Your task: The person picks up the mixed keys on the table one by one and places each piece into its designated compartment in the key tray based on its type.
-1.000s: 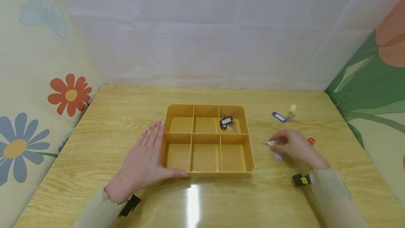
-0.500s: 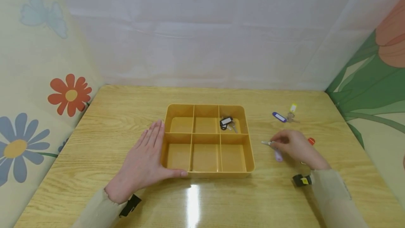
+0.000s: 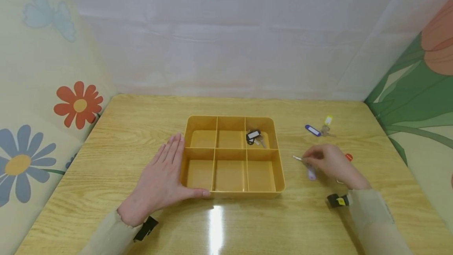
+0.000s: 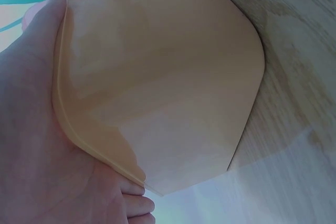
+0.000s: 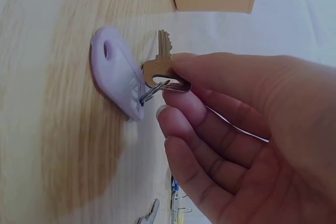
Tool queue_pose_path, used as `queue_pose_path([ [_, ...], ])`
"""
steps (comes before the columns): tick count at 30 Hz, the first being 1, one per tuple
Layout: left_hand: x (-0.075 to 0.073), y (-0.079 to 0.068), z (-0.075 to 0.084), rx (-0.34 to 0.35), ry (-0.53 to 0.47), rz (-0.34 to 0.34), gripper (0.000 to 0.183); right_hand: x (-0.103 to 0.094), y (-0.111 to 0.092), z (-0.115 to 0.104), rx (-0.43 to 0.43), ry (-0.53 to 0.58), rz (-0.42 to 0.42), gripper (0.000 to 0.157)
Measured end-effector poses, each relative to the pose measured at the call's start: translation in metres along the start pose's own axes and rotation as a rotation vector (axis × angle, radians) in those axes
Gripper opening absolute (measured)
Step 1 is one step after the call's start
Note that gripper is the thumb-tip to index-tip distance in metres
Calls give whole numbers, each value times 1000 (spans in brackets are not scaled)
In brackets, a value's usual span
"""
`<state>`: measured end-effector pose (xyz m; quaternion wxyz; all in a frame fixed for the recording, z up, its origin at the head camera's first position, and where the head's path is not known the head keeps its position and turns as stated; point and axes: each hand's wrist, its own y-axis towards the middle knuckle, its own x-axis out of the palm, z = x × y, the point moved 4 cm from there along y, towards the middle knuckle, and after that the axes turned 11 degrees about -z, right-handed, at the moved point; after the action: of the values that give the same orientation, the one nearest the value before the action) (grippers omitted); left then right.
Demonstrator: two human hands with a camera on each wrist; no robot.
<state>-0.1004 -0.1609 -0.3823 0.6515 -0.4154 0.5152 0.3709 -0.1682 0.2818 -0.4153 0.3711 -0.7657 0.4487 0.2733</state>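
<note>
My right hand (image 3: 329,162) pinches a metal key (image 5: 160,66) by its bow between thumb and fingers, right of the box. From the key's ring hangs a pale purple key tag (image 5: 116,74), close to the tabletop. My left hand (image 3: 159,182) lies with straight fingers along the left side of a yellow six-compartment box (image 3: 230,195), its thumb on the front rim. In the left wrist view the palm borders the rim of that box (image 4: 157,77). Keys with a black tag (image 3: 253,134) lie in the back right compartment.
Beyond my right hand, keys with a blue tag (image 3: 313,130) and a yellow tag (image 3: 328,120) lie on the wooden table (image 3: 141,117). A red tag (image 3: 348,157) shows partly behind the right hand. A white backdrop stands behind the table.
The key in my right hand has turned slightly, its blade now looking thinner in the head view. The left hand and the box stay in place.
</note>
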Motion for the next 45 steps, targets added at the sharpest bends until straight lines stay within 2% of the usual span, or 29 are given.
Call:
queue_pose_path([
  [18, -2, 1, 0, 2, 3, 1, 148, -7, -5, -7, -54, 9, 6, 9],
  [24, -1, 1, 0, -2, 5, -7, 148, -7, -7, -6, -30, 10, 8, 9],
  [45, 0, 1, 0, 0, 1, 1, 147, -9, -10, -8, -79, 6, 56, 9],
])
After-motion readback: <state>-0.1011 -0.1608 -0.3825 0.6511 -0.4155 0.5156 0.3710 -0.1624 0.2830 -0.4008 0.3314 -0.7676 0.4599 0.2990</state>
